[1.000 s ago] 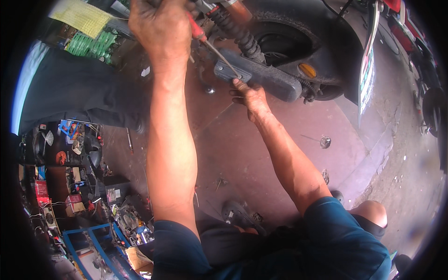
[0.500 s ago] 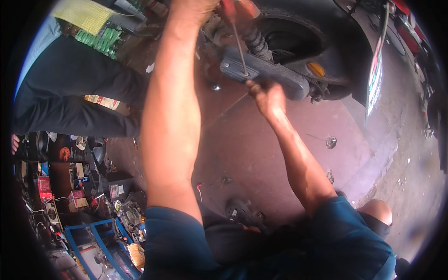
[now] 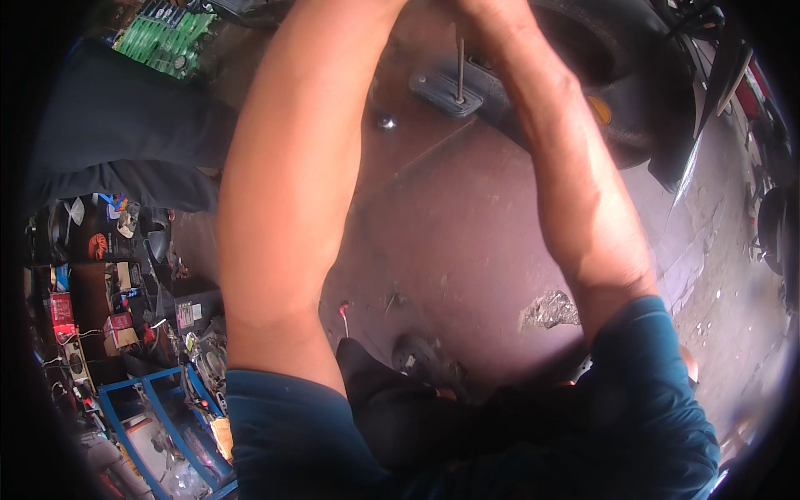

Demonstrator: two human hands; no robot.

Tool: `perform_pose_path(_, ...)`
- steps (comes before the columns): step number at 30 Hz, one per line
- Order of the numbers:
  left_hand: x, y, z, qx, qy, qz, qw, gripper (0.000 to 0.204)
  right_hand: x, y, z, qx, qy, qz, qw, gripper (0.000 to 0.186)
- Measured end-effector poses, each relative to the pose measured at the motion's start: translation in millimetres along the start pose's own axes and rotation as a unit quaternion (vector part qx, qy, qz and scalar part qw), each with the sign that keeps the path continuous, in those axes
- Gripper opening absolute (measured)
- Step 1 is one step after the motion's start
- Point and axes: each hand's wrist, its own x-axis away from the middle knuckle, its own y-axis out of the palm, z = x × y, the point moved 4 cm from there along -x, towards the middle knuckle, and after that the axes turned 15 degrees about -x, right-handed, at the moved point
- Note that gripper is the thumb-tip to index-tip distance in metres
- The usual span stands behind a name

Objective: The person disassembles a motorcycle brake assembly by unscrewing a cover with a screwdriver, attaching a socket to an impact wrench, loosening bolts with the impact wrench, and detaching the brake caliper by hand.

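Both my arms stretch up to the top edge, where my hands are almost wholly cut off. My left forearm [image 3: 292, 158] rises on the left and my right forearm [image 3: 567, 142] on the right, coming close together at the top. Between them a screwdriver's thin metal shaft [image 3: 460, 71] stands nearly upright, its tip on a long dark cover [image 3: 425, 87] low on a motorbike. The screwdriver's handle and my fingers are out of sight. My right forearm hides part of the cover and of the black wheel area [image 3: 642, 100] behind it.
An orange reflector [image 3: 599, 110] sits on the motorbike. At left are a person's dark trouser leg [image 3: 142, 125] and a green crate-like thing [image 3: 167, 42]. A blue metal frame [image 3: 158, 417] and cluttered boxes [image 3: 62, 312] stand lower left. A shiny round object [image 3: 386, 122] lies on the reddish floor.
My right hand has gone from beside the screwdriver's tip up to the top edge. My left hand, earlier on the red handle, has left the picture. The view has shifted; the shaft stands more upright.
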Motion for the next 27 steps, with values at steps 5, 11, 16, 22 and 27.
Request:
perform_pose_path(5,5,-10,3,-0.065,0.006,0.012,0.998,0.026,-4,2,-2,0.019,0.013,-0.038,0.999,0.031)
perform_pose_path(11,2,-5,9,-0.117,0.041,-0.027,0.992,0.026,-2,-3,1,0.043,-0.023,-0.064,0.997,0.031)
perform_pose_path(16,-2,4,17,-0.255,0.172,-0.093,0.947,0.027,0,-4,14,0.089,-0.05,-0.078,0.992,0.03)
perform_pose_path(22,-5,-16,7,-0.012,-0.108,-0.196,0.975,0.029,10,5,-13,-0.025,0.132,0.041,0.99,0.023)
perform_pose_path(27,4,1,-16,0.056,-0.038,-0.054,0.996,0.032,-2,0,-6,0.054,0.24,-0.098,0.964,0.024)
